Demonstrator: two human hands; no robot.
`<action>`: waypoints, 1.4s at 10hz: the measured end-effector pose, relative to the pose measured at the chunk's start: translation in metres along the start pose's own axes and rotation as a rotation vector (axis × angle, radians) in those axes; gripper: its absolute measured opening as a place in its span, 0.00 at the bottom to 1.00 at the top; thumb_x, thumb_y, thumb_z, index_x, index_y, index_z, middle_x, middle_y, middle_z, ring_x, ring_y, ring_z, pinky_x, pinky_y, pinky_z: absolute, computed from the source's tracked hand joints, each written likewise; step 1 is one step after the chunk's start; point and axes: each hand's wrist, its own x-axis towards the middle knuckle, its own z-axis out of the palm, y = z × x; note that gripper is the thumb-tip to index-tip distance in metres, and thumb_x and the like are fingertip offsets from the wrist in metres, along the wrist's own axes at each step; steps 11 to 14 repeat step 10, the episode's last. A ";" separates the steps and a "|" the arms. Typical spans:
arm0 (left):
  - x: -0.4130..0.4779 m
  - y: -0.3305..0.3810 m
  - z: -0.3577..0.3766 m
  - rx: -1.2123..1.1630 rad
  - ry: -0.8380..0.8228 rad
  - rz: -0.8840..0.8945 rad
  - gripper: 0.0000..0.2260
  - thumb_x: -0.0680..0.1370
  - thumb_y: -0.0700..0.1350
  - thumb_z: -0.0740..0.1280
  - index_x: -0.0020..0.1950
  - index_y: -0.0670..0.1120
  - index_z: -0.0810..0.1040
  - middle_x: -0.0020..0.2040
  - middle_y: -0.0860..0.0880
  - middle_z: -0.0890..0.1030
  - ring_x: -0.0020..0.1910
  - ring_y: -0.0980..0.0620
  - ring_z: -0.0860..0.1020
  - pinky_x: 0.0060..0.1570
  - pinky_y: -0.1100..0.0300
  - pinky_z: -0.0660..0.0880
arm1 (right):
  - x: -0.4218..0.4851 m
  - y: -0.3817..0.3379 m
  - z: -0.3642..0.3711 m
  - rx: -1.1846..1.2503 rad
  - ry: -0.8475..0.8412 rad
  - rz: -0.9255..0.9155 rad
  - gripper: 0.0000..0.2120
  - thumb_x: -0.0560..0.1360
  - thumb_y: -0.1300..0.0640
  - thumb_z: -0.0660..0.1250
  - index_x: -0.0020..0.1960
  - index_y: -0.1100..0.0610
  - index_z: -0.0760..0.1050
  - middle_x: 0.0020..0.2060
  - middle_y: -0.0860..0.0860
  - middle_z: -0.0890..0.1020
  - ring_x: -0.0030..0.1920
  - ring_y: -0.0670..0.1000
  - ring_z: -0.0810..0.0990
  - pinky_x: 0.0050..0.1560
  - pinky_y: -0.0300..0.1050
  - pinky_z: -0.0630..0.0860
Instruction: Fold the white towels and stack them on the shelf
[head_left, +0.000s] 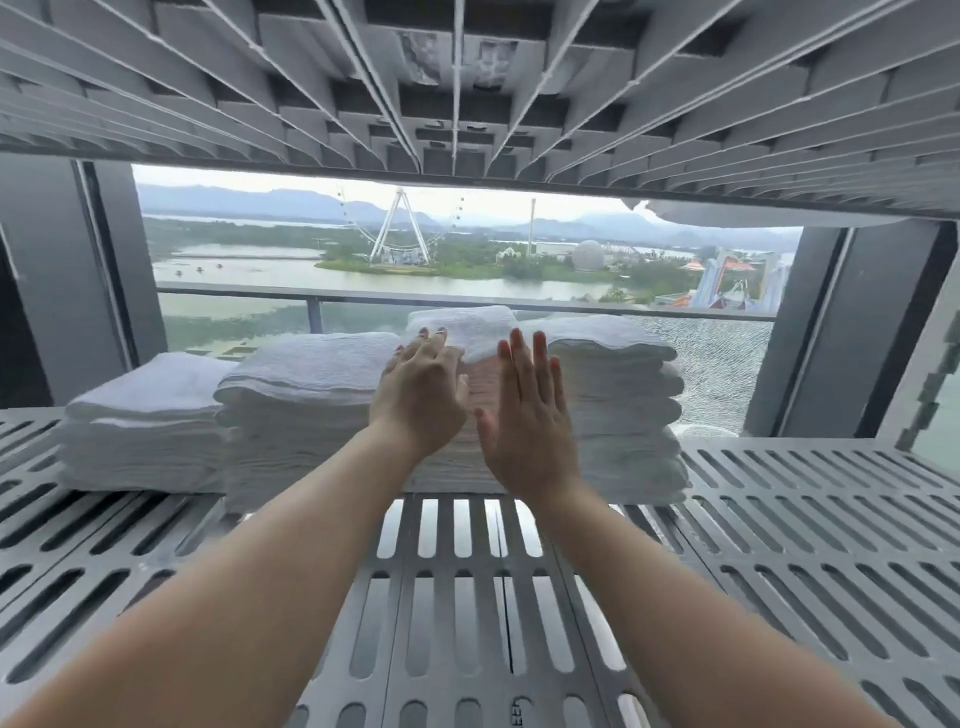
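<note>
Stacking step. Left hand (421, 395) and right hand (524, 410), fingers straight and close together, bracketed the middle stack (462, 327) on the shelf (779, 519). Next, likely: squaring its edges.

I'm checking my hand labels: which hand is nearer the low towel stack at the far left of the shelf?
Left. The left hand is right of the low stack, up against the tallest stack; the right hand is farther right again.

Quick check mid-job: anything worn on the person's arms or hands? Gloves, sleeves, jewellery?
Nothing worn shows: no sleeves, gloves, watch or rings. The left hand has what looks like dark nail polish; nails on the right hand are too blurred to tell.
</note>
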 end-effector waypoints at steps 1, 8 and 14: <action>0.000 0.027 0.014 0.001 0.004 0.078 0.20 0.80 0.48 0.60 0.72 0.46 0.72 0.76 0.46 0.68 0.78 0.48 0.60 0.78 0.46 0.50 | 0.004 0.038 -0.015 -0.050 0.046 0.069 0.35 0.80 0.48 0.58 0.80 0.64 0.51 0.80 0.59 0.52 0.80 0.60 0.44 0.78 0.61 0.49; -0.038 0.063 0.070 0.086 0.003 0.031 0.28 0.77 0.50 0.50 0.78 0.51 0.62 0.82 0.45 0.52 0.81 0.47 0.47 0.78 0.45 0.49 | -0.023 0.109 -0.003 -0.082 0.092 0.143 0.29 0.80 0.45 0.59 0.74 0.61 0.66 0.73 0.61 0.68 0.77 0.64 0.58 0.75 0.67 0.52; -0.050 0.064 0.063 0.073 -0.009 0.015 0.28 0.78 0.45 0.56 0.79 0.51 0.60 0.82 0.48 0.53 0.81 0.48 0.49 0.77 0.45 0.53 | -0.033 0.104 -0.007 -0.016 0.155 0.100 0.25 0.78 0.50 0.60 0.71 0.60 0.69 0.71 0.59 0.71 0.75 0.64 0.62 0.76 0.64 0.52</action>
